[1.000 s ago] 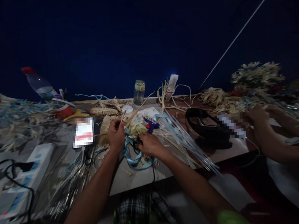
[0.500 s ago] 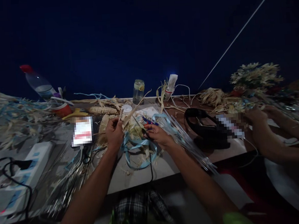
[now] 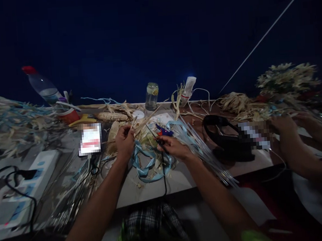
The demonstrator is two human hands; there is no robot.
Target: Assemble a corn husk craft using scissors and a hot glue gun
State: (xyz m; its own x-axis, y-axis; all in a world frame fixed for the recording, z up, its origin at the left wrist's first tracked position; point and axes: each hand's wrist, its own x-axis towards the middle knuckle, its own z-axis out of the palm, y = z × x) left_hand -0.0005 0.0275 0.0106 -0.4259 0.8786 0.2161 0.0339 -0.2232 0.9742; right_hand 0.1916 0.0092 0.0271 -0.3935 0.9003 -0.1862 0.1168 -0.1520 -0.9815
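Note:
My left hand (image 3: 125, 141) is closed, pinching a narrow pale strip (image 3: 134, 121) that looks like dried corn husk. In my right hand (image 3: 172, 146) is a slim corded tool (image 3: 152, 131) with a pointed metal shaft and dark handle, resembling a soldering iron. Its tip points up and left, toward my left hand and apart from it. A black cord (image 3: 164, 175) hangs from below that hand over the table edge. Just beyond my right fingers lies a small blue and red object (image 3: 164, 130), its kind unclear. Light-blue ribbon (image 3: 144, 171) curls among husk scraps between my forearms.
A corn cob (image 3: 113, 116), white lid (image 3: 138, 114) and glass jar (image 3: 151, 97) stand behind. Left are a phone (image 3: 90, 140), power strip (image 3: 40, 169) and tilted bottle (image 3: 44, 86). Clear rods (image 3: 207, 150) and a black headband (image 3: 228, 137) lie right, near another person's hands (image 3: 288, 126).
The view has shifted slightly, so most things sit a little further right. The long husk strip by my left hand has dipped lower. Both hands keep their holds.

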